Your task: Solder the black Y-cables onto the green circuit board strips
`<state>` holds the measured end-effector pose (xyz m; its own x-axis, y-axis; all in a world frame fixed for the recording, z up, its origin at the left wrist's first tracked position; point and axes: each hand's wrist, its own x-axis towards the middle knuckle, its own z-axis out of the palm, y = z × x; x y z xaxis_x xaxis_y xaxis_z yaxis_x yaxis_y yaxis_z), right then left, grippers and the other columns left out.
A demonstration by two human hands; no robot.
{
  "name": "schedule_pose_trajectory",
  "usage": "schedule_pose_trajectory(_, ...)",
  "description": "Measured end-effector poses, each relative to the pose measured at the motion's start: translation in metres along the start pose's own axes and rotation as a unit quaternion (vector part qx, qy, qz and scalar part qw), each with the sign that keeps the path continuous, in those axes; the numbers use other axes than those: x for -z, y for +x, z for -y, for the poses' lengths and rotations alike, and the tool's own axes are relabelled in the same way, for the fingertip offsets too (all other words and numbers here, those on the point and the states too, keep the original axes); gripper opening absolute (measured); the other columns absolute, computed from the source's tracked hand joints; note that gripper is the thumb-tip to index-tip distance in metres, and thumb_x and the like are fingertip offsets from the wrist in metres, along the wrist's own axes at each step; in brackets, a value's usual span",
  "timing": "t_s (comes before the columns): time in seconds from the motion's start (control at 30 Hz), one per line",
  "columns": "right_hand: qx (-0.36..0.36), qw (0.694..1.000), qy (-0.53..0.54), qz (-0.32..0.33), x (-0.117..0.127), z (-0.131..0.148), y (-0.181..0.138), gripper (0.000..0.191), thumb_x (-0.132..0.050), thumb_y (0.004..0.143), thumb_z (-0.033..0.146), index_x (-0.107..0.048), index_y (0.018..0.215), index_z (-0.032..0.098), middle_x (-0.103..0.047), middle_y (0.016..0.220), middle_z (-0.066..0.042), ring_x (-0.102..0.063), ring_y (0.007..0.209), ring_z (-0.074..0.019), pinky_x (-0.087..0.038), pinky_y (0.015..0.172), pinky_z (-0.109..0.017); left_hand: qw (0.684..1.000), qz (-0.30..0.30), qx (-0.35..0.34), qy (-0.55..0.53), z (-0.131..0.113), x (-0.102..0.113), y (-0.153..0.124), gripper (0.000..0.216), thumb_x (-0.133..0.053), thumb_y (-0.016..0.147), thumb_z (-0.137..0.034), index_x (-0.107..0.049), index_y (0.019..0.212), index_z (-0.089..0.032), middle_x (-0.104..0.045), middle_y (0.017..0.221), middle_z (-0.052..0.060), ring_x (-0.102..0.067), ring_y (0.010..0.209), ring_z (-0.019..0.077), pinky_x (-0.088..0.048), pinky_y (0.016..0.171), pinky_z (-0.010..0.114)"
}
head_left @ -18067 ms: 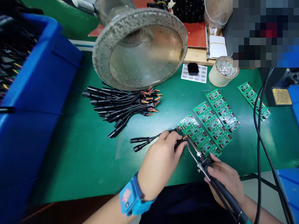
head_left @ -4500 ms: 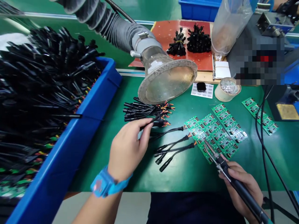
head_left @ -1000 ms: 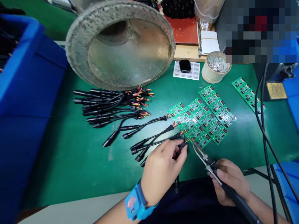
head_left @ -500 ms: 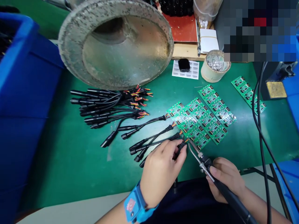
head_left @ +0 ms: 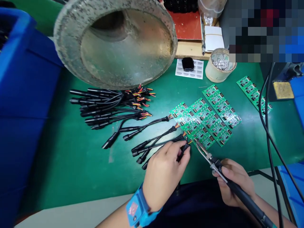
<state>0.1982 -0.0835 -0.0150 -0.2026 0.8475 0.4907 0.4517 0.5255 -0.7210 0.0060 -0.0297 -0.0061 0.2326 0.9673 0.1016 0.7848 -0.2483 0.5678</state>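
Observation:
My left hand [head_left: 163, 171], with a blue wrist strap [head_left: 139, 209], pinches the wire end of a black cable [head_left: 183, 150] against the near corner of a green circuit board panel [head_left: 201, 122]. My right hand [head_left: 234, 183] grips a soldering iron [head_left: 222, 175] like a pen. Its tip rests at the panel's near edge, right beside the cable's coloured wires. Three more black cables [head_left: 152, 134] lie fanned out to the left with their wire ends at the panel's left edge.
A bundle of black cables [head_left: 106, 103] lies under a large fume extraction hood [head_left: 114, 41]. A blue bin [head_left: 21, 104] stands at the left. A tape roll holding metal bits [head_left: 219, 65], a label sheet [head_left: 190, 68], another board strip [head_left: 254, 95] and black power cords [head_left: 268, 120] lie at the right.
The soldering iron tip has shifted slightly along the panel's near edge. My left hand keeps its pinch on the cable. The view has drifted a little.

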Motion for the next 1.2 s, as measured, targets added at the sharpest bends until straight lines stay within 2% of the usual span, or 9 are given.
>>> schedule_pose_trajectory(0.3, 0.036, 0.999, -0.002, 0.016, -0.005, 0.002, 0.011, 0.054, -0.048, 0.075, 0.0, -0.044, 0.127, 0.012, -0.063, 0.068, -0.004, -0.054, 0.053, -0.0135, -0.051, 0.048, -0.027, 1.0, 0.001, -0.015, 0.022, -0.001, 0.001, -0.002, 0.02, -0.053, 0.086, -0.028, -0.064, 0.095, -0.014, -0.059, 0.069, 0.001, -0.057, 0.056, 0.0129, -0.047, 0.053, 0.025)
schedule_pose_trajectory(0.43, 0.029, 0.999, -0.014, 0.024, -0.004, 0.002, 0.01, 0.054, -0.051, 0.074, 0.0, -0.043, 0.127, 0.013, -0.061, 0.067, -0.004, -0.053, 0.053, -0.0137, -0.05, 0.047, -0.027, 0.996, -0.008, -0.055, 0.065, -0.001, 0.001, -0.004, 0.022, -0.051, 0.088, -0.026, -0.063, 0.103, -0.016, -0.06, 0.071, 0.001, -0.058, 0.059, 0.0141, -0.048, 0.056, 0.026)
schedule_pose_trajectory(0.57, 0.028, 0.999, -0.01, 0.027, -0.003, 0.001, 0.008, 0.056, -0.051, 0.074, 0.0, -0.042, 0.128, 0.013, -0.062, 0.069, -0.005, -0.055, 0.055, -0.014, -0.052, 0.049, -0.027, 0.991, 0.026, -0.095, 0.086, 0.002, 0.002, -0.005, 0.023, -0.047, 0.09, -0.024, -0.064, 0.104, -0.018, -0.057, 0.071, 0.002, -0.059, 0.062, 0.0145, -0.05, 0.059, 0.026)
schedule_pose_trajectory(0.83, -0.003, 1.0, 0.009, 0.022, -0.002, 0.001, 0.004, 0.054, -0.053, 0.075, 0.003, -0.045, 0.127, 0.016, -0.065, 0.07, -0.004, -0.058, 0.054, -0.0146, -0.052, 0.05, -0.029, 0.993, 0.034, -0.091, 0.066, 0.001, 0.004, 0.0, 0.023, -0.047, 0.089, -0.023, -0.065, 0.102, -0.016, -0.056, 0.072, 0.003, -0.059, 0.062, 0.0166, -0.051, 0.057, 0.03)
schedule_pose_trajectory(1.03, -0.076, 0.991, 0.078, -0.081, -0.001, 0.001, 0.002, 0.045, -0.052, 0.077, 0.001, -0.052, 0.118, 0.019, -0.067, 0.081, -0.004, -0.066, 0.07, -0.0169, -0.056, 0.064, -0.034, 0.994, 0.042, -0.077, 0.058, -0.003, 0.004, 0.003, 0.023, -0.047, 0.089, -0.022, -0.064, 0.101, -0.012, -0.058, 0.076, 0.005, -0.061, 0.063, 0.0187, -0.053, 0.059, 0.034)
schedule_pose_trajectory(1.13, -0.12, 0.987, 0.071, -0.083, -0.004, 0.001, 0.007, 0.044, -0.054, 0.077, 0.0, -0.055, 0.116, 0.021, -0.066, 0.089, -0.005, -0.066, 0.084, -0.02, -0.056, 0.071, -0.037, 0.995, 0.062, -0.071, 0.036, -0.002, 0.006, 0.005, 0.026, -0.044, 0.09, -0.022, -0.064, 0.102, -0.012, -0.06, 0.077, 0.006, -0.063, 0.065, 0.0191, -0.055, 0.062, 0.034)
schedule_pose_trajectory(1.2, -0.12, 0.989, 0.055, -0.064, -0.007, -0.001, 0.011, 0.045, -0.057, 0.076, 0.0, -0.054, 0.117, 0.02, -0.065, 0.095, -0.007, -0.063, 0.094, -0.0215, -0.055, 0.077, -0.036, 0.995, 0.075, -0.06, -0.003, 0.002, 0.01, 0.008, 0.026, -0.042, 0.091, -0.023, -0.064, 0.103, -0.013, -0.063, 0.08, 0.007, -0.065, 0.069, 0.0186, -0.055, 0.065, 0.033)
